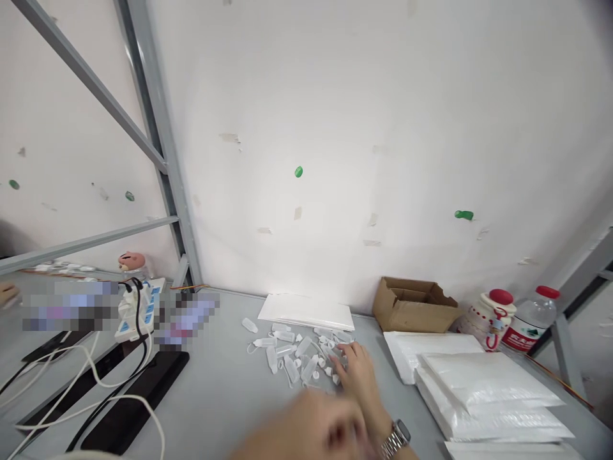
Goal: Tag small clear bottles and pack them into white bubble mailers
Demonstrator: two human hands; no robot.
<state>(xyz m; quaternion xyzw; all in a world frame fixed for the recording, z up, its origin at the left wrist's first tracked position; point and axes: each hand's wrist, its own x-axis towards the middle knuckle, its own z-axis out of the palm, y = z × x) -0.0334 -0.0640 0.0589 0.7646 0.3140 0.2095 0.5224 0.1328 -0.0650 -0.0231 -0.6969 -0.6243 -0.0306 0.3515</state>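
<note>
A pile of several small clear plastic bottles and caps [292, 358] lies on the grey table [225, 396] near the wall. My right hand [357, 374], with a metal watch [396, 437] on its wrist, rests on the pile's right edge. Its fingers are stretched out flat over the bottles and touch them. My left hand [306, 431] hovers low in the foreground, just in front of the pile and beside my right wrist. Motion smears it, so I cannot make out its fingers or anything in them.
White padded envelopes [483, 390] are stacked at the right, behind them an open cardboard box [412, 306], a red-lidded jar [488, 316] and a water bottle [531, 322]. A flat white stack [306, 311] lies by the wall. A power strip [138, 310], cables and black devices [138, 402] fill the left.
</note>
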